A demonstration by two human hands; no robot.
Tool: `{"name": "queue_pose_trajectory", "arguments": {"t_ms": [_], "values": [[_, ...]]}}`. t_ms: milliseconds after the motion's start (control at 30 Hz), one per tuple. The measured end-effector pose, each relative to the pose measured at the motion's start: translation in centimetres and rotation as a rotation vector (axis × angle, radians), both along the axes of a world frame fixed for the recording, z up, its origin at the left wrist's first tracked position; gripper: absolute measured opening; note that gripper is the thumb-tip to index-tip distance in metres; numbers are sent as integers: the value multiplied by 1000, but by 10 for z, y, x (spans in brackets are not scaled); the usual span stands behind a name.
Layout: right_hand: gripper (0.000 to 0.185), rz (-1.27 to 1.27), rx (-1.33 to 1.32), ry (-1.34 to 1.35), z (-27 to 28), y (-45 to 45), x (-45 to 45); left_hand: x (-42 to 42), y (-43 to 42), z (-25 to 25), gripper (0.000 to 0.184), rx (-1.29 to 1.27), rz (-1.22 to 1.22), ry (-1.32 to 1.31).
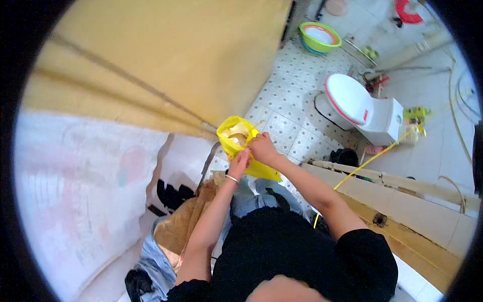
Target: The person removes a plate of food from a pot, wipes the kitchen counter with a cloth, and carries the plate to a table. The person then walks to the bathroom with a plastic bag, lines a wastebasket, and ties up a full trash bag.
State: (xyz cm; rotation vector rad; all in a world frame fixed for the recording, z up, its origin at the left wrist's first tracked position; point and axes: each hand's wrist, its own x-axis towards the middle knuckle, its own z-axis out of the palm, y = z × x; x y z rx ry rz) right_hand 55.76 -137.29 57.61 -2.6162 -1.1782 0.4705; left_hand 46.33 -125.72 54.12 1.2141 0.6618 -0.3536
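Observation:
A bright yellow plastic bag (pixel 264 171) hangs in front of me, its mouth open toward the camera. Something pale and brownish shows inside the opening, too small to name. My left hand (pixel 239 163), with a white bangle at the wrist, pinches the near rim of the bag. Close beside it, my right hand (pixel 262 149) is closed on the right side of the same rim. The two hands nearly touch.
To the right stands a white toilet (pixel 347 98) with its lid down. A green basin (pixel 320 38) sits farther back on the tiled floor (pixel 282 128). A yellow panel (pixel 166 55) fills the upper left. Brown cardboard (pixel 176 226) lies low left, and a yellow cord (pixel 365 163) runs at right.

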Motion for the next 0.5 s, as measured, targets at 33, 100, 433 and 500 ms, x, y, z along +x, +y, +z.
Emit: {"name": "queue_pose_trajectory", "arguments": {"t_ms": [33,100,433,500], "values": [[14,44,67,-11,-5,11,-13,-17,11,-6,42,2,40,5],[15,65,75,34,-11,29,-40,-46,22,-13,43,-74,52,-19],[24,294,45,99,-31,134,-124,-153,117,10,57,101,51,-17],[25,291,-78,172,-27,164,-125,-158,141,2,65,263,-51,1]]}}
